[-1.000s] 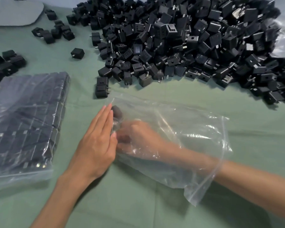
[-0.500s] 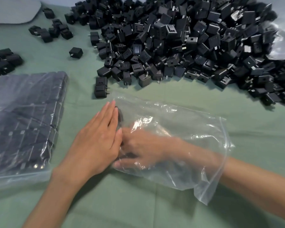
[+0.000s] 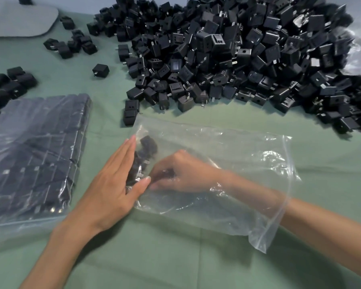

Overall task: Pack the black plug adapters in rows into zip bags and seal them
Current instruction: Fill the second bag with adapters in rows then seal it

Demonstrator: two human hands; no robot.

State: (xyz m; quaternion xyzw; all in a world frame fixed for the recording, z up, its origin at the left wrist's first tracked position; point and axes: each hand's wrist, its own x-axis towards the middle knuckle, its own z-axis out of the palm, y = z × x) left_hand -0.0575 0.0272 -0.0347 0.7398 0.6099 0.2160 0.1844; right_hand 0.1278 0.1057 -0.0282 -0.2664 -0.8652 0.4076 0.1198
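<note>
Left hand [image 3: 111, 184] at 7 o'clock, outside the clear zip bag [image 3: 238, 159], fingers straight and together, flat against the bag's closed end. Right hand [image 3: 183, 174] is inside the bag, forearm entering through the open mouth at 4 o'clock, fingers curled round the bagged adapters [image 3: 148, 144]; view through the plastic is hazy. Those few black adapters sit bunched at the bag's closed end, centre frame, between the two hands. Bag lies flat on the green cloth [image 3: 175, 259]. Big loose adapter pile [image 3: 238, 59] spans 12 to 3 o'clock. Filled bag [image 3: 35, 153] with adapters in rows at 9 o'clock, just beside the left hand. Small adapter clusters [image 3: 71, 44] at 10 to 11 o'clock, single adapter [image 3: 100, 69] near them. Grey pad [image 3: 19, 19] at the 11 o'clock corner.
</note>
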